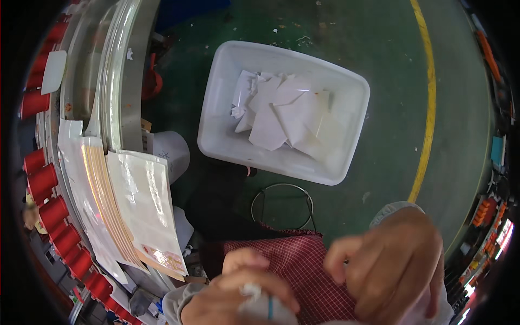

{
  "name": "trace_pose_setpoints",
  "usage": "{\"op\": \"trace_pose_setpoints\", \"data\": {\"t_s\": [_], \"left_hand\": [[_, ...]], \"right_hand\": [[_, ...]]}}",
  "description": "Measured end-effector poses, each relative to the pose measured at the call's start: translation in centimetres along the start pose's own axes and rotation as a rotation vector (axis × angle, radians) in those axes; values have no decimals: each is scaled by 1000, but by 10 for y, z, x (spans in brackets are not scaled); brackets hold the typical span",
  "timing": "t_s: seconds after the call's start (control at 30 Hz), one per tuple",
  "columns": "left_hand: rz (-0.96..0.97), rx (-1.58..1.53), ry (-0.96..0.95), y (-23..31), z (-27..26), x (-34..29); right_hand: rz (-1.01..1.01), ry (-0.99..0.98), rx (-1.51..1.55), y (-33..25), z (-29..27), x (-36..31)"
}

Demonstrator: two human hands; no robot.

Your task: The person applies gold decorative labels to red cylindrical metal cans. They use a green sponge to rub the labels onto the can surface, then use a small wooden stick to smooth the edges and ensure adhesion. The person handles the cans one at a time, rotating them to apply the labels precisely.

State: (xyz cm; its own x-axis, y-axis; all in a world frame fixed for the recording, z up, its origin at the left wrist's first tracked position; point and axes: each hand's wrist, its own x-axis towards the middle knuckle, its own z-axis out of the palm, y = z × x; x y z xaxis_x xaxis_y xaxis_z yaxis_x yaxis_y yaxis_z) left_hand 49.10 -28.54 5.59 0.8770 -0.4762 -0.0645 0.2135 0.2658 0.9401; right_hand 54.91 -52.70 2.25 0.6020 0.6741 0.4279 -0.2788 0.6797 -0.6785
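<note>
My left hand point(238, 295) is low in the middle of the head view, its fingers curled around a white piece with a blue stripe point(265, 307). The piece looks like crumpled paper or film; its lower part is cut off by the picture's edge. My right hand point(392, 265) is held up to the right, apart from the left one. Its fingers are bent inward and slightly blurred, and whatever they pinch, if anything, is hidden. Both hands are over a dark red checked cloth point(292, 254) on my lap.
Ahead, a white plastic bin point(216, 135) holds white paper scraps point(292, 111). On the left, a metal bench point(127, 97) carries white sheets point(141, 184) and tan strips point(105, 189), with red cylinders point(40, 184) beyond. A round metal ring frame point(281, 186) and a yellow line point(430, 92) are on the green floor.
</note>
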Motion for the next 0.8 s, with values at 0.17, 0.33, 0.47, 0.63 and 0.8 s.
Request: {"op": "trace_pose_setpoints", "data": {"t_s": [0.17,0.33,0.47,0.63,0.8], "left_hand": [[164,109,183,8,31,-3],[18,254,376,18,56,-9],[-36,349,562,21,73,-11],[153,460,316,25,46,-17],[207,356,32,18,4,-37]], "right_hand": [[-281,198,122,34,36,-4],[-176,-149,-279,23,8,20],[-34,-166,-104,35,7,6],[-303,-56,50,54,28,13],[-474,-22,110,63,42,20]]}}
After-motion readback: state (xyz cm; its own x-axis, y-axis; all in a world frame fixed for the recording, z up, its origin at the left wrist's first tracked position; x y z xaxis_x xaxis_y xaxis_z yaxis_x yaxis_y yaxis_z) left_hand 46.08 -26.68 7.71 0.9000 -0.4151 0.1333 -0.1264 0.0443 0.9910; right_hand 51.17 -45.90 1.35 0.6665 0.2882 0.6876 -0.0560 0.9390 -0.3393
